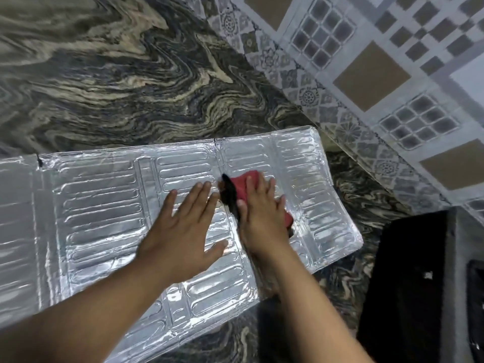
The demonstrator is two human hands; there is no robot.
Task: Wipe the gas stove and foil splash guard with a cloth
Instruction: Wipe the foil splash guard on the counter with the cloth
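Observation:
The foil splash guard (99, 213) lies flat and unfolded on the marbled stone counter (117, 82), its embossed panels shining. My left hand (183, 231) rests palm down on its middle panel with the fingers spread. My right hand (264, 216) presses a red and black cloth (239, 188) onto the right-hand panel, fingers laid over it. The dark edge of the gas stove (408, 284) shows at the lower right, beside the guard.
A patterned tiled wall (379, 74) runs along the right side behind the counter. The counter stretches away above and to the left of the foil. The stove body stands close to the foil's right corner.

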